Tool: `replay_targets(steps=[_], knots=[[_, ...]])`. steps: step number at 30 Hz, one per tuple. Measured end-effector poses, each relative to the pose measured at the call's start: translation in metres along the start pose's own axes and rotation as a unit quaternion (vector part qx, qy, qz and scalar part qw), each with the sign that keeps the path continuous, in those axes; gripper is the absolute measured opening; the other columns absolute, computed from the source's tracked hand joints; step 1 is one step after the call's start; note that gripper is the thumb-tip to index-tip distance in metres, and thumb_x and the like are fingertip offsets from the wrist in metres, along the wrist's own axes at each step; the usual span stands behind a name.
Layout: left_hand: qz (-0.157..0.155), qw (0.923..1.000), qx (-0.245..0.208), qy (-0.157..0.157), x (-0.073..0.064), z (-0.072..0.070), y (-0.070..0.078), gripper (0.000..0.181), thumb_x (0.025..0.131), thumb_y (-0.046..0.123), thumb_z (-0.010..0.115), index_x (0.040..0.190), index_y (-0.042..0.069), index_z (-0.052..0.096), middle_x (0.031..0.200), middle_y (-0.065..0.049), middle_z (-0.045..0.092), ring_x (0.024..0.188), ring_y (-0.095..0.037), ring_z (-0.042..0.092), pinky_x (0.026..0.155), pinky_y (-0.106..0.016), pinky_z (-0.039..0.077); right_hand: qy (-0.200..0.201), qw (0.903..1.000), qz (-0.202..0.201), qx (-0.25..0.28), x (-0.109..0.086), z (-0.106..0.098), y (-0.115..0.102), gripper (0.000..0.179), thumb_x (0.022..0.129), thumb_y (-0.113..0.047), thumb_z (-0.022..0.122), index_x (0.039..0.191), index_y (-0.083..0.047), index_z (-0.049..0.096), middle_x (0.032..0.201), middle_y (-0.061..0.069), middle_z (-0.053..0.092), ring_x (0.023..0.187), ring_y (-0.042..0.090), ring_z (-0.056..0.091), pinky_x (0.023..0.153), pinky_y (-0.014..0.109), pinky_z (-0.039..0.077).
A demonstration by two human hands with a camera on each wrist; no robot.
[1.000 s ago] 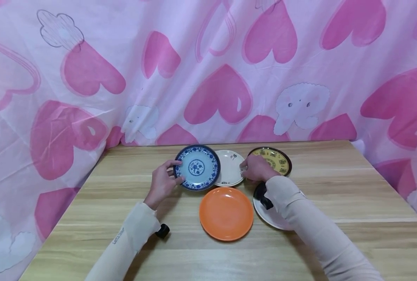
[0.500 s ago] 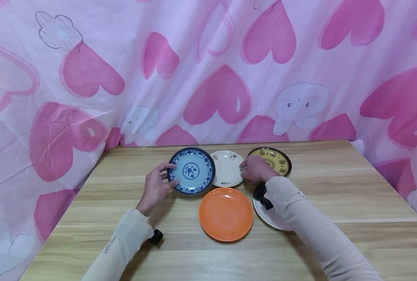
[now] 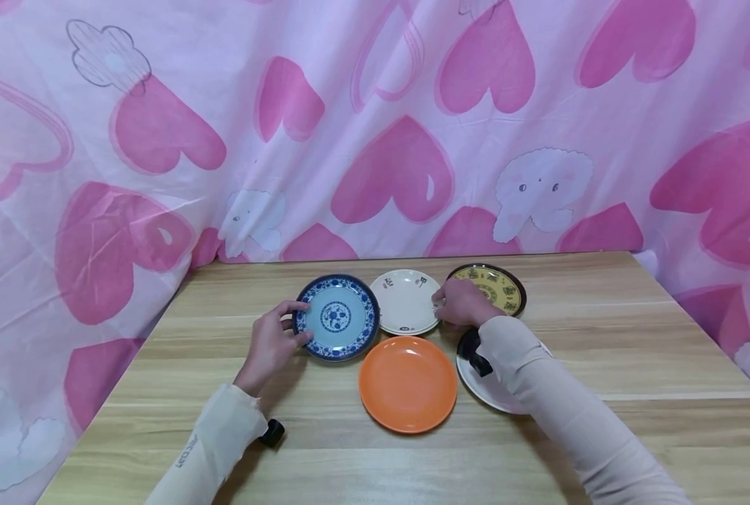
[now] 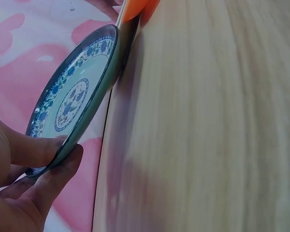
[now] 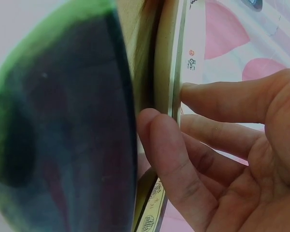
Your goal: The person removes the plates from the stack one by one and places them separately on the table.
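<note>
My left hand (image 3: 270, 344) pinches the left rim of a blue-and-white patterned plate (image 3: 337, 318), thumb on top and fingers beneath. Seen from the left wrist, this plate (image 4: 72, 104) stands off the wooden surface, its shadow below. To its right lies a white plate (image 3: 406, 301) with small printed marks; a double edge shows at its lower rim. My right hand (image 3: 467, 301) holds that plate's right rim, and in the right wrist view the fingers (image 5: 166, 159) lie on both sides of the edge (image 5: 176, 63). The blue plate slightly overlaps the white one in the head view.
An orange plate (image 3: 407, 386) lies in front of the white one. A yellow plate with a dark rim (image 3: 507, 291) sits behind my right hand, and another white plate (image 3: 491, 389) lies partly under the right forearm. A pink heart-patterned cloth (image 3: 390, 168) hangs behind the wooden table (image 3: 324, 463).
My left hand has carried the blue-and-white plate leftward and a little toward me, baring more of the white plate. My right hand stays at the white plate's rim.
</note>
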State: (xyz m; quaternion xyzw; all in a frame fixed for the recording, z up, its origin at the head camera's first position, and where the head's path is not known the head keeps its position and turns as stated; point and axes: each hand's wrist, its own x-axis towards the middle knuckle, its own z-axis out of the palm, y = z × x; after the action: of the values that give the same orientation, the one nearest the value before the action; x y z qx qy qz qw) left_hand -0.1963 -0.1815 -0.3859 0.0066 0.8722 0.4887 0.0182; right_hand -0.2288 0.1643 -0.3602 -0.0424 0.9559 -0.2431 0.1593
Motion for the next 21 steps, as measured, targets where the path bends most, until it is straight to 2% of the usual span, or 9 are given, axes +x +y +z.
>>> replay_targets(steps=[8,15,17,21], knots=[[0.015,0.9995,0.027,-0.011,-0.006,-0.011,-0.003,0.053,0.082,-0.011,0.073,0.131,0.006,0.062,0.148,-0.021,0.051,0.121,-0.040,0.064,0.086,-0.033,0.063,-0.001,1.0000,0.000,-0.009,-0.001,-0.001,-0.002,0.047,0.087,-0.008,0.068,0.133,-0.003,0.064,0.125,0.019,0.070,0.050,0.008,0.057,0.054,0.020,0.049],[0.007,0.9972,0.064,-0.040,-0.010,-0.021,-0.005,0.056,0.085,-0.007,0.072,0.137,0.009,0.058,0.155,-0.020,0.044,0.127,-0.043,0.059,0.095,-0.041,0.060,-0.002,0.9999,-0.004,-0.009,-0.001,-0.001,-0.001,0.047,0.086,-0.009,0.068,0.133,-0.003,0.064,0.122,0.018,0.072,0.050,0.008,0.055,0.054,0.020,0.048],[0.010,0.9963,0.071,-0.047,-0.011,-0.024,-0.006,0.057,0.085,-0.006,0.072,0.138,0.009,0.058,0.155,-0.021,0.044,0.126,-0.043,0.060,0.094,-0.039,0.060,-0.002,1.0000,-0.002,-0.007,-0.001,-0.001,-0.001,0.047,0.086,-0.008,0.068,0.133,-0.003,0.064,0.116,0.016,0.074,0.050,0.008,0.055,0.052,0.020,0.048],[0.021,0.9943,0.086,-0.059,-0.011,-0.028,-0.009,0.056,0.085,-0.006,0.073,0.138,0.009,0.058,0.154,-0.022,0.045,0.124,-0.044,0.061,0.092,-0.039,0.061,-0.002,1.0000,0.000,-0.009,-0.002,-0.001,-0.001,0.047,0.087,-0.009,0.068,0.133,-0.003,0.064,0.093,0.014,0.076,0.050,0.008,0.054,0.052,0.020,0.047]])
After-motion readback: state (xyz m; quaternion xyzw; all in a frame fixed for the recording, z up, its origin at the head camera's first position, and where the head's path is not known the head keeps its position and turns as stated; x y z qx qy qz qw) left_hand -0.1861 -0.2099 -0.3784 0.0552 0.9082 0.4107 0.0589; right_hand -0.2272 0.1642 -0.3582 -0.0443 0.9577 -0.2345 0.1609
